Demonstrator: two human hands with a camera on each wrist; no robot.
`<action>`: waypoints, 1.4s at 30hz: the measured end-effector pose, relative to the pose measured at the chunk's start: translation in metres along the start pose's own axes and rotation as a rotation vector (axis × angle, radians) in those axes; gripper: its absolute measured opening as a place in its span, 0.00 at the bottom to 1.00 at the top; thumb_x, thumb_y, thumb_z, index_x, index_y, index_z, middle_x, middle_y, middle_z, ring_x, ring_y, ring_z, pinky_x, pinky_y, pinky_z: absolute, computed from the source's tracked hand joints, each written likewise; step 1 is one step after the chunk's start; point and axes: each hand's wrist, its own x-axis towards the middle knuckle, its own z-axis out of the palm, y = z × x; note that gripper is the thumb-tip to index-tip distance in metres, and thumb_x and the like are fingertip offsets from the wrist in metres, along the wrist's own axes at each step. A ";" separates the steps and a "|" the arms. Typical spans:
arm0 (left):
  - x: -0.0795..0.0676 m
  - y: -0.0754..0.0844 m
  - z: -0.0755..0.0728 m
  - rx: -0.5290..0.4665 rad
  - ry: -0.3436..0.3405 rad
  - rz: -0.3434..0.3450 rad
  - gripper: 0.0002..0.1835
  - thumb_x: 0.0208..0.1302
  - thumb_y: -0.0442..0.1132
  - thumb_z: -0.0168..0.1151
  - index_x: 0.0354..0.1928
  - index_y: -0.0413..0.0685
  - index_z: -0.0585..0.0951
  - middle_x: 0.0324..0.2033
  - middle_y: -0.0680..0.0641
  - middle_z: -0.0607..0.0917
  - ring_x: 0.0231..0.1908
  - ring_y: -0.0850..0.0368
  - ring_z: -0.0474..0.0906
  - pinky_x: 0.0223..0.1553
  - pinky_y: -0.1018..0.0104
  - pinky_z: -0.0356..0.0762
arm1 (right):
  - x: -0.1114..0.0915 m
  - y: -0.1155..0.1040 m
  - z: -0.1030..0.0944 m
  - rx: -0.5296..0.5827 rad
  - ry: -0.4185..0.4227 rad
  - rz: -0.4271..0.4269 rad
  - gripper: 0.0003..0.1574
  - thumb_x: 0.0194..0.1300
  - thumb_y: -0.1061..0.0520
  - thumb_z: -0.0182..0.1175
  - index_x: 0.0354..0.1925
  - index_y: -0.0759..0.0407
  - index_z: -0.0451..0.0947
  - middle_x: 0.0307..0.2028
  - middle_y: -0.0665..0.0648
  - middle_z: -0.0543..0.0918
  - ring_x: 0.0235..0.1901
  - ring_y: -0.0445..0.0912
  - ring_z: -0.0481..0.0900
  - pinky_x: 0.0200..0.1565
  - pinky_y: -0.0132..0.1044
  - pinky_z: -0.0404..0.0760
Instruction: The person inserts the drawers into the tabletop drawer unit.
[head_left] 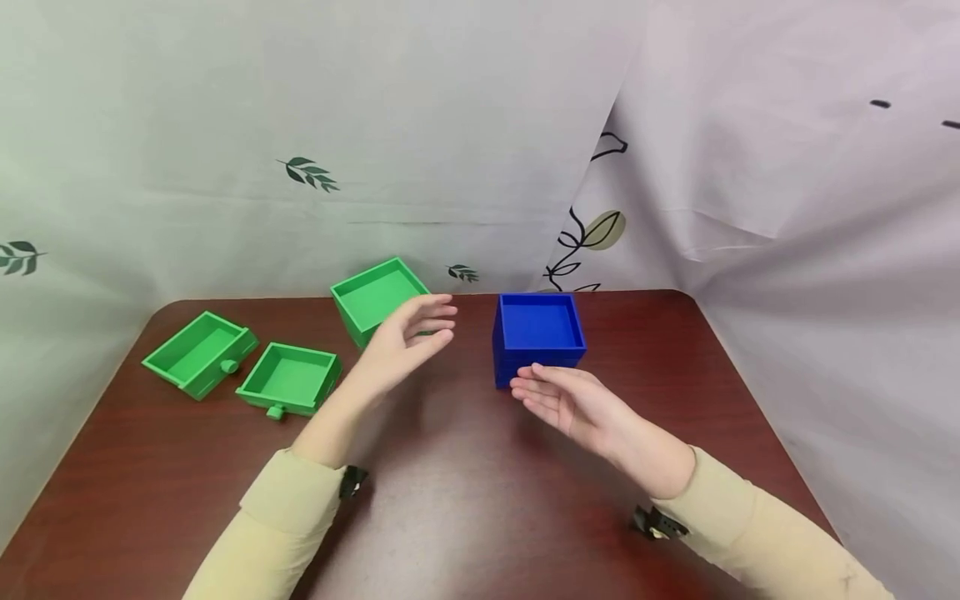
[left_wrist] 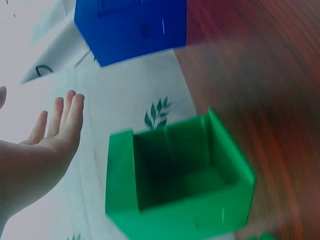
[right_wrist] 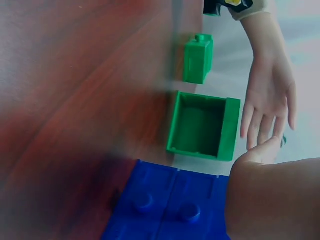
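My left hand (head_left: 397, 346) hovers beside a green drawer cabinet (head_left: 378, 292), fingers extended and holding nothing. The left wrist view shows the cabinet's front (left_wrist: 185, 217) as a hollow opening with no drawer in it. My right hand (head_left: 577, 408) is held in front of a blue drawer cabinet (head_left: 540, 323), its fingers straight and nothing in the palm. Two round knobs stick out from the blue front (right_wrist: 165, 202) in the right wrist view, where both drawers sit closed. Whether the right fingertips touch the blue cabinet, I cannot tell.
Left of the green cabinet lie two loose green drawers, one farther out (head_left: 197, 354) and one nearer (head_left: 288, 375), each with a knob. All stand on a dark reddish wooden table (head_left: 465, 517). White leaf-patterned cloth (head_left: 450, 125) hangs behind and beside the table.
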 end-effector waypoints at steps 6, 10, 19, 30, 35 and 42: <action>-0.022 0.006 -0.032 0.029 0.064 -0.008 0.27 0.77 0.33 0.62 0.75 0.40 0.71 0.68 0.33 0.79 0.62 0.57 0.84 0.60 0.79 0.82 | 0.006 -0.011 0.014 -0.022 -0.006 -0.013 0.21 0.85 0.61 0.48 0.41 0.57 0.88 0.40 0.54 0.93 0.43 0.43 0.92 0.53 0.30 0.90; -0.038 0.009 -0.051 0.063 0.122 -0.016 0.26 0.78 0.34 0.61 0.74 0.41 0.73 0.66 0.40 0.82 0.58 0.69 0.84 0.59 0.81 0.81 | 0.012 -0.019 0.023 -0.036 -0.007 -0.027 0.21 0.85 0.60 0.48 0.41 0.56 0.88 0.40 0.53 0.93 0.44 0.43 0.92 0.53 0.30 0.90; -0.075 -0.003 -0.089 0.158 0.194 -0.041 0.23 0.79 0.39 0.62 0.72 0.46 0.76 0.56 0.66 0.86 0.56 0.75 0.83 0.54 0.85 0.79 | 0.028 -0.031 0.043 -0.002 0.033 -0.030 0.15 0.85 0.59 0.48 0.47 0.60 0.82 0.42 0.55 0.91 0.45 0.45 0.91 0.51 0.30 0.91; -0.121 -0.028 -0.123 0.087 0.236 -0.075 0.20 0.79 0.32 0.60 0.67 0.59 0.79 0.54 0.71 0.87 0.52 0.78 0.86 0.51 0.89 0.79 | 0.051 -0.039 0.067 0.061 0.082 -0.007 0.11 0.84 0.59 0.50 0.54 0.61 0.77 0.51 0.58 0.87 0.59 0.51 0.83 0.78 0.42 0.70; -0.139 -0.040 -0.133 0.022 0.247 -0.064 0.21 0.78 0.28 0.59 0.65 0.58 0.80 0.53 0.69 0.88 0.52 0.78 0.86 0.52 0.88 0.81 | 0.063 -0.040 0.077 0.075 0.088 -0.023 0.11 0.84 0.59 0.49 0.54 0.61 0.77 0.70 0.65 0.75 0.75 0.56 0.72 0.79 0.42 0.69; -0.160 -0.052 -0.146 -0.025 0.246 -0.046 0.23 0.77 0.25 0.57 0.64 0.57 0.81 0.52 0.66 0.90 0.51 0.75 0.87 0.51 0.84 0.84 | 0.076 -0.041 0.093 0.100 0.103 -0.038 0.16 0.84 0.60 0.50 0.61 0.67 0.75 0.77 0.69 0.69 0.78 0.58 0.68 0.80 0.42 0.69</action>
